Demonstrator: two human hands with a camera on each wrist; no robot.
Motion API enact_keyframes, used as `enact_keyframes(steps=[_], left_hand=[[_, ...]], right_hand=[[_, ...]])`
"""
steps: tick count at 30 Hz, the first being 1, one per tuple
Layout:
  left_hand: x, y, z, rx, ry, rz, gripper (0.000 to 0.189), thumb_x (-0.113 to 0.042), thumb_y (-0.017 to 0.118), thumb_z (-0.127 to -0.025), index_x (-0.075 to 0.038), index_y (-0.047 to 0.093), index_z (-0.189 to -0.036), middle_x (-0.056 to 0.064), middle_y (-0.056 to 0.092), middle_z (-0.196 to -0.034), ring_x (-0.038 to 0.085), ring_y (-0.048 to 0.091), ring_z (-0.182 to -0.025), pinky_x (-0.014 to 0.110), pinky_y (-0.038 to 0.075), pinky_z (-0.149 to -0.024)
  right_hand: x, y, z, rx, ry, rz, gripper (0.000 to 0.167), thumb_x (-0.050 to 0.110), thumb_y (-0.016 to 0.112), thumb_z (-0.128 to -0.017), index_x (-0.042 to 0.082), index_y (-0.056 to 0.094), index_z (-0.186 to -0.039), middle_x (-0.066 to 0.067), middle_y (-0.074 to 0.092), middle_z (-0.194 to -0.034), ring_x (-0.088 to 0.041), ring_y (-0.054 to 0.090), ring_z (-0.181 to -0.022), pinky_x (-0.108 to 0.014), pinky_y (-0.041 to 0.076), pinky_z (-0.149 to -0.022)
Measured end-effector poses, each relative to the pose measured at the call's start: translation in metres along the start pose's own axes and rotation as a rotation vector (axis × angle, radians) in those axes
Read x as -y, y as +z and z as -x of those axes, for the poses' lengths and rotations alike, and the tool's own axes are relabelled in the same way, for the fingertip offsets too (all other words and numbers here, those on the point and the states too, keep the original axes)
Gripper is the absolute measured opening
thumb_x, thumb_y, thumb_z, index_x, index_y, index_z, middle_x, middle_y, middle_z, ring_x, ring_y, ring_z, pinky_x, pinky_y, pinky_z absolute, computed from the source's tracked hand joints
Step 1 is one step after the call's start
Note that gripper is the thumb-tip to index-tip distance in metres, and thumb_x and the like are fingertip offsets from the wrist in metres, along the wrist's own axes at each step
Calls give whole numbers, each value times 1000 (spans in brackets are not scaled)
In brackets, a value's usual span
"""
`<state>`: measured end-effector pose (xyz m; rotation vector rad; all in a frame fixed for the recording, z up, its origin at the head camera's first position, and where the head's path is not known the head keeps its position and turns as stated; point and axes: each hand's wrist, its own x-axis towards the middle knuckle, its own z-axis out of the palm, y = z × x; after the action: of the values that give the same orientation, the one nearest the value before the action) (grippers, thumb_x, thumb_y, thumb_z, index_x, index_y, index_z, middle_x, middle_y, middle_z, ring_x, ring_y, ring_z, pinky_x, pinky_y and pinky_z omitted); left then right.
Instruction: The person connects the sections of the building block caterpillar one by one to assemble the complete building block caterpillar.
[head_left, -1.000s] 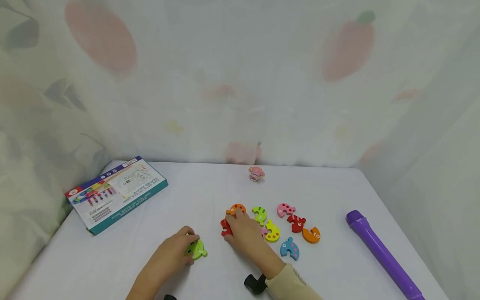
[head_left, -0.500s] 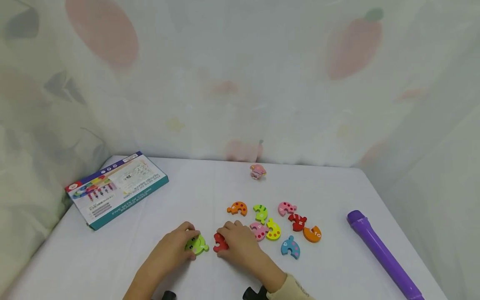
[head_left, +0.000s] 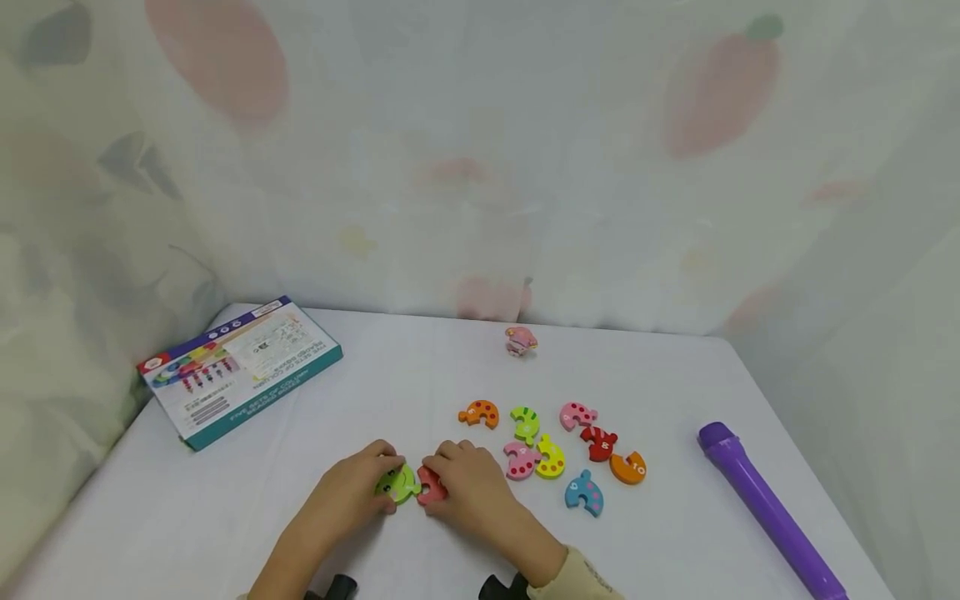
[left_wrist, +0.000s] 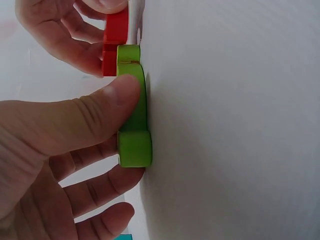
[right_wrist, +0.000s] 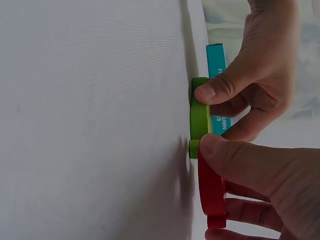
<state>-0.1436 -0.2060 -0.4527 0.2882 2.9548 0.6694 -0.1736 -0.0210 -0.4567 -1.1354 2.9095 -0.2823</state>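
Thumb and fingers of my left hand (head_left: 351,487) pinch a green puzzle piece (head_left: 397,487) with a smiling face, flat on the white table. Its small knob points right. My right hand (head_left: 480,490) grips a red puzzle piece (head_left: 431,486) by its edges, right beside that knob. In the left wrist view the red piece (left_wrist: 116,30) sits higher off the cloth than the green piece (left_wrist: 133,105). The right wrist view shows the red piece (right_wrist: 212,190) overlapping the green knob, under my right thumb. The far side of the red piece is hidden by my fingers.
Several curved puzzle pieces lie right of my hands, among them a pink piece (head_left: 521,461), a yellow piece (head_left: 551,457) and a blue piece (head_left: 584,493). A flat box (head_left: 243,367) is at the left, a purple tube (head_left: 772,508) at the right, a small pink figure (head_left: 520,341) behind.
My right hand has brought the red piece from beside the orange piece toward the left and nearer to me, up to the green piece. My left hand keeps hold of the green piece.
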Motion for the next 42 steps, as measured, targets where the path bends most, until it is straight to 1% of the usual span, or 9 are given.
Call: enact_keyframes(steps=[4, 9, 14, 19, 23, 29, 32, 38, 42], left_hand=[[0, 0, -1, -4, 1, -2, 51, -16, 83, -63, -6, 67, -110, -6, 56, -104, 14, 57, -92, 38, 49, -82], [1, 1, -1, -20, 5, -8, 51, -15, 84, -62, -5, 67, -109, -7, 55, -103, 13, 56, -90, 36, 49, -81], [0, 1, 0, -22, 5, -4, 51, -14, 84, -62, -5, 67, -109, -7, 55, -102, 13, 56, -89, 36, 49, -80], [-1, -1, 0, -15, 1, 4, 51, -14, 84, -62, -4, 67, -110, -6, 55, -103, 13, 56, -90, 36, 49, -80], [-2, -2, 1, -20, 4, 11, 51, -13, 84, -62, -4, 67, -110, -5, 56, -103, 14, 57, -91, 36, 49, -81], [-3, -3, 1, 0, -5, 30, 51, -13, 83, -63, -4, 67, -110, -5, 55, -104, 14, 57, -92, 37, 49, -83], [-3, -3, 0, 6, -8, 36, 51, -13, 83, -63, -3, 67, -110, -5, 55, -104, 14, 57, -93, 37, 49, -83], [-1, -1, 0, -10, 4, 18, 50, -13, 84, -62, -4, 67, -109, -6, 55, -102, 13, 56, -91, 35, 49, -81], [-1, -2, 0, -21, 5, 12, 50, -12, 84, -61, -4, 67, -108, -6, 55, -102, 12, 56, -90, 35, 49, -80]], right_hand=[[1, -2, -1, -29, -15, -22, 51, 46, 73, -75, 18, 63, -116, 5, 58, -102, -12, 50, -86, -26, 45, -71], [5, -1, -4, -28, -26, 4, 52, 48, 72, -75, 19, 64, -117, 5, 58, -102, -11, 50, -86, -26, 44, -71], [8, -5, -7, -5, -16, 40, 52, 48, 73, -74, 20, 64, -117, 5, 56, -99, -11, 49, -83, -25, 44, -71], [8, -11, -10, 48, -35, 25, 51, 45, 73, -75, 20, 64, -118, 5, 56, -100, -10, 48, -80, -20, 43, -66], [8, -13, -11, 77, -45, 24, 51, 43, 74, -74, 20, 63, -119, 5, 55, -100, -9, 48, -80, -18, 42, -65], [8, -13, -13, 101, 3, 32, 52, 45, 75, -72, 19, 64, -117, 3, 55, -98, -11, 48, -79, -18, 43, -62], [9, -13, -13, 105, 14, 48, 53, 46, 75, -71, 19, 64, -116, 3, 55, -98, -12, 48, -80, -19, 44, -63], [12, -13, -10, 90, 32, 83, 53, 47, 74, -73, 18, 64, -115, 1, 55, -99, -14, 48, -82, -22, 46, -67], [16, -13, -8, 88, 46, 87, 53, 47, 74, -72, 16, 64, -114, 1, 54, -100, -15, 47, -83, -24, 47, -69]])
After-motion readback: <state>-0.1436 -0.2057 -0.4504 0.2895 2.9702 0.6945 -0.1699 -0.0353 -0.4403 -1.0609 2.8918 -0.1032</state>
